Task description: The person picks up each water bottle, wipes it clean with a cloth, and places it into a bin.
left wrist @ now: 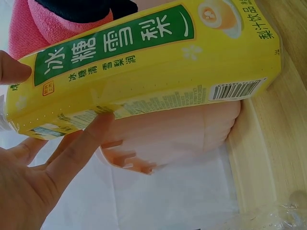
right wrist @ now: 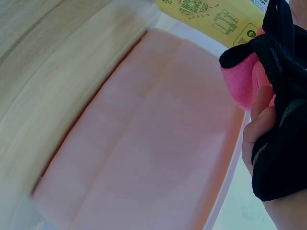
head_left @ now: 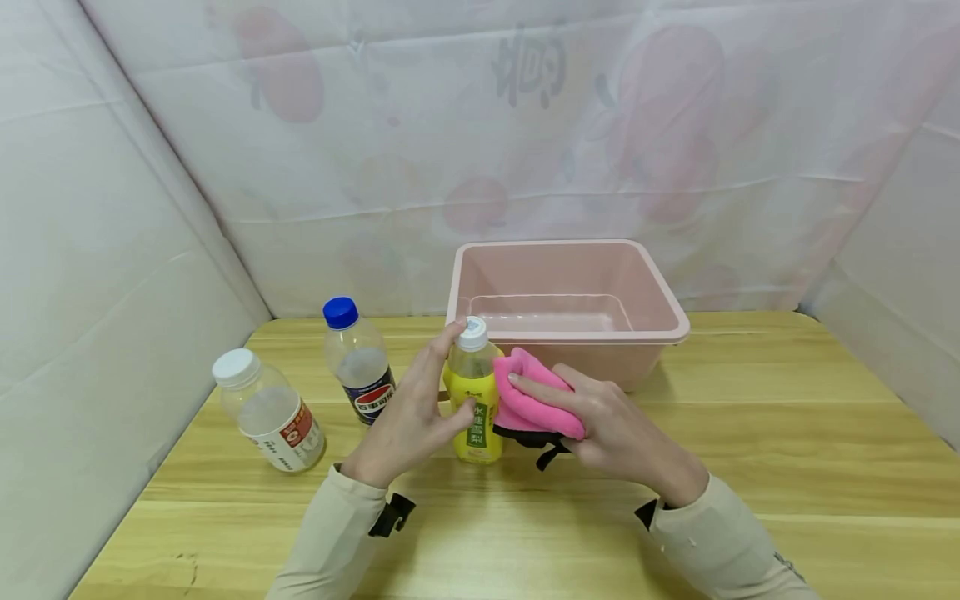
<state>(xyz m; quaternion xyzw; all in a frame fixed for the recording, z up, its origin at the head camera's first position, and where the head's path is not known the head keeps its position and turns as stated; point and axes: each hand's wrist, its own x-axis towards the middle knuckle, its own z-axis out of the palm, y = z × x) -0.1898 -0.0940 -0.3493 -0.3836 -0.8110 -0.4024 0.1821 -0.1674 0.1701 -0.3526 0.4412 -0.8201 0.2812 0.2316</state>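
Note:
A drink bottle [head_left: 475, 392] with a yellow label and white cap stands upright on the table in the head view. My left hand [head_left: 412, 408] grips it from the left, thumb on the front of the label and a finger up by the cap. In the left wrist view the label of the yellow bottle [left wrist: 158, 67] fills the upper part, with fingers [left wrist: 79, 151] against its side. My right hand [head_left: 607, 421] holds a folded pink cloth [head_left: 536, 396] with a black edge, pressed to the bottle's right side. The cloth [right wrist: 240, 81] also shows in the right wrist view.
A pink plastic basin [head_left: 570, 337] stands just behind the yellow bottle. To the left are a bottle with a blue cap [head_left: 360, 362] and one with a white cap [head_left: 270, 412]. Fabric walls [head_left: 480, 150] enclose the wooden table [head_left: 787, 433] at the back and sides.

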